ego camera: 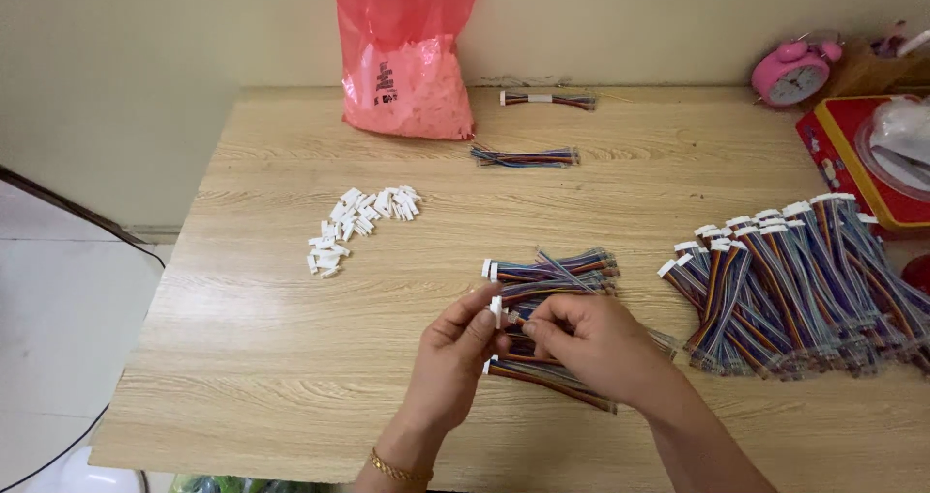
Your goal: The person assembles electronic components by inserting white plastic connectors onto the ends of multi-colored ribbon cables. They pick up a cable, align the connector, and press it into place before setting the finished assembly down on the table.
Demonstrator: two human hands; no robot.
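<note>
My left hand (455,343) pinches a small white connector housing (496,309) between thumb and fingers. My right hand (591,343) holds the end of a multicoloured ribbon wire bundle (523,333) right against that housing. Both hands hover over a small pile of wire bundles (552,272) lying mid-table, some with white connectors fitted. A scatter of loose white connector housings (358,222) lies to the left on the wooden table (291,357).
A large heap of finished coloured wire bundles (794,290) lies at the right. A pink plastic bag (407,57) of white parts stands at the back, with two wire bundles (523,156) near it. A pink alarm clock (792,75) and red tin (852,154) sit at the far right.
</note>
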